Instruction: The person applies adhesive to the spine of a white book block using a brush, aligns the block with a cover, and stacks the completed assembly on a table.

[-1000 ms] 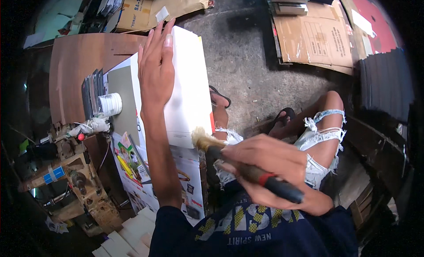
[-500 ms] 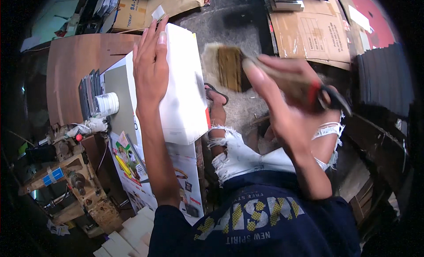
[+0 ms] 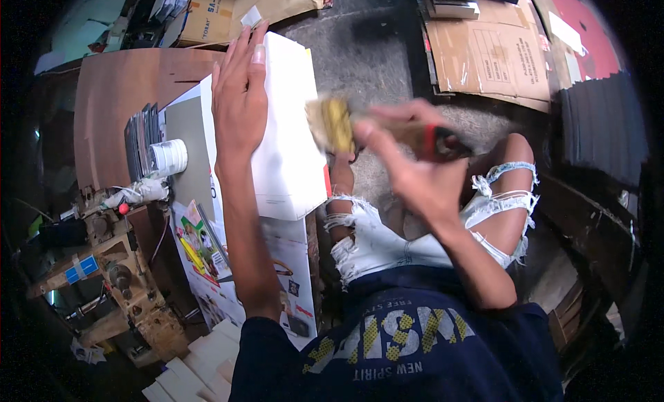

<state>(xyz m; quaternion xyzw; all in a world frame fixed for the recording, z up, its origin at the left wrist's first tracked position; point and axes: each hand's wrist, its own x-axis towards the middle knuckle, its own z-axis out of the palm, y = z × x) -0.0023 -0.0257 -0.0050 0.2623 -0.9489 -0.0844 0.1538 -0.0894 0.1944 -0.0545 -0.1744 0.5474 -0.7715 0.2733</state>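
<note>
My left hand (image 3: 239, 111) lies flat, fingers stretched forward, on a stack of white paper sheets (image 3: 292, 125) on the table. In my right hand (image 3: 415, 174) I grip a wide flat brush (image 3: 337, 125) with pale bristles, a yellowish band and a dark handle end marked red. Motion blurs the brush. Its bristles reach the right edge of the white sheets; whether they touch is unclear. Left of the stack, a white tub (image 3: 169, 159) stands beside a pile of dark thin boards (image 3: 142, 141).
A grey board (image 3: 185, 143) and printed sheets (image 3: 297, 253) lie beside and under the stack. A wooden machine frame (image 3: 131, 291) stands at the left. Cardboard (image 3: 484, 63) lies at far right, near a tall pile of dark sheets (image 3: 600, 122). My knees are below the brush.
My right hand has swung the brush left and slightly down, from over the floor to the edge of the white sheets. My left hand stays in nearly the same place.
</note>
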